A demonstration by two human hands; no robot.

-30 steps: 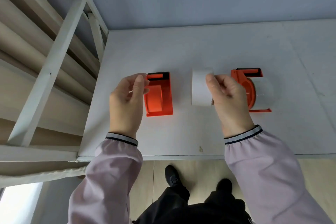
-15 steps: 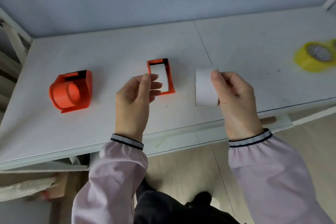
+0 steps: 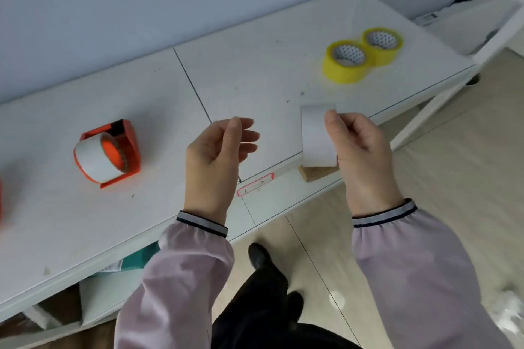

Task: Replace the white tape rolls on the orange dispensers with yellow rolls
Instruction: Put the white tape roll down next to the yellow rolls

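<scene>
At frame centre-right, the right hand (image 3: 360, 144) pinches a removed white roll (image 3: 316, 137) over the tabletop (image 3: 255, 79) edge, left hand (image 3: 218, 150) fingers loosely spread and empty; a slackened pinch could drop it floorward.

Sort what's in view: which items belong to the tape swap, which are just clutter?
Job:
- white roll, held in right hand
- left hand, empty
- orange dispenser, white roll still loaded
- second orange dispenser, only an edge in frame
- two yellow rolls on the table

Clutter:
- wooden block
- red-bordered label
- boxes under the table
</scene>
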